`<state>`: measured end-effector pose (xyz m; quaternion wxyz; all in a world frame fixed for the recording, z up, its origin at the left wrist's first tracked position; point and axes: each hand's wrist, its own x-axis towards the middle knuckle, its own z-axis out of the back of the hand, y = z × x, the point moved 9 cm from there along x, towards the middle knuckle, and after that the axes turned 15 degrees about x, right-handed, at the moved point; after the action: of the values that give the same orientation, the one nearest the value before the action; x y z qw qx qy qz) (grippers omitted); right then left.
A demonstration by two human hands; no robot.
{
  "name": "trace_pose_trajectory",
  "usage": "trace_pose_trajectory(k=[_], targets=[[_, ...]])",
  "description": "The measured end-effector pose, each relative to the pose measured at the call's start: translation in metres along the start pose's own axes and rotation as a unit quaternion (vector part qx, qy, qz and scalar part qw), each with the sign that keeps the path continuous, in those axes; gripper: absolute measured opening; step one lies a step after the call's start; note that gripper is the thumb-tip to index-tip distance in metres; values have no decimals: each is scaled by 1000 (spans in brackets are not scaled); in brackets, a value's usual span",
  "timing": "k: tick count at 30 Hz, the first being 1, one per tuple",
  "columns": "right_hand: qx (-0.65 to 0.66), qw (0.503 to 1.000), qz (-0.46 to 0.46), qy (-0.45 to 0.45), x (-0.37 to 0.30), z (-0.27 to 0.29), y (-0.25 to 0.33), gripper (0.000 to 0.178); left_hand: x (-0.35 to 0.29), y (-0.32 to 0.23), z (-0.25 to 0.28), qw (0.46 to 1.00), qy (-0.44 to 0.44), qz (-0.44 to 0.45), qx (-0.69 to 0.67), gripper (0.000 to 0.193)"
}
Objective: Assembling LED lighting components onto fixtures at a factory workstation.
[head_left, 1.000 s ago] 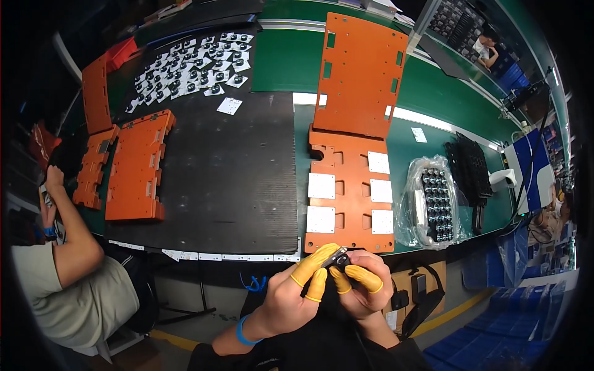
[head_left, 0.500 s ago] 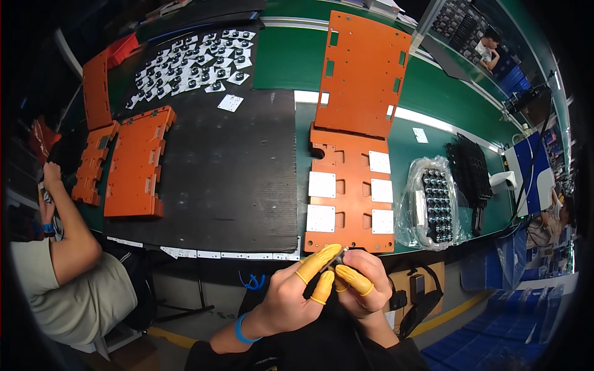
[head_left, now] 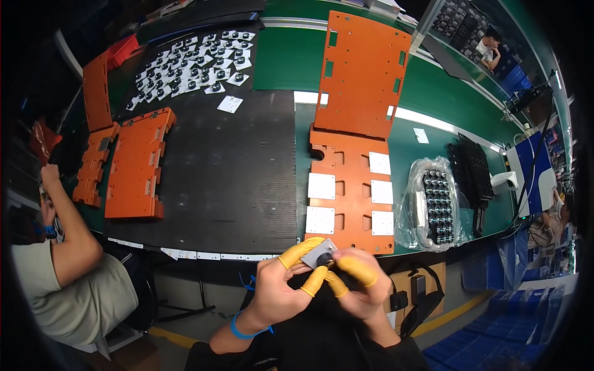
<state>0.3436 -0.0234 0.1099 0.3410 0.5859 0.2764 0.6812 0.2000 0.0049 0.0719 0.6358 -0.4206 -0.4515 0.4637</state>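
Observation:
Between my two hands, in front of the table's near edge, is a small pale square circuit board with a round black lens part on it. My left hand, in yellow finger cots and with a blue band at the wrist, pinches the board by its left side. My right hand, also in yellow finger cots, closes its fingers at the black part; they are slightly blurred. Just beyond the hands lies an orange fixture with several white square boards in its pockets, its orange lid standing open.
Many boards with black lens parts cover the back left of the black mat. One bare board lies nearby. Another orange fixture stands at left, beside a co-worker. At right sits a bagged tray of lens parts.
The board in my hands has been tilted so its flat face and black part show. My right fingers have shifted around the black part. The fixtures have stayed put.

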Motion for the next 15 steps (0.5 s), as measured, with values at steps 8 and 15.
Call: trace_pose_trajectory(k=[8, 15], targets=[[214, 958, -188, -27, -11, 4, -40, 31, 7, -6, -10, 981, 48, 48, -179, 45], [209, 942, -229, -127, -8, 11, -49, 26, 10, -36, -17, 969, 33, -121, 211, 51]])
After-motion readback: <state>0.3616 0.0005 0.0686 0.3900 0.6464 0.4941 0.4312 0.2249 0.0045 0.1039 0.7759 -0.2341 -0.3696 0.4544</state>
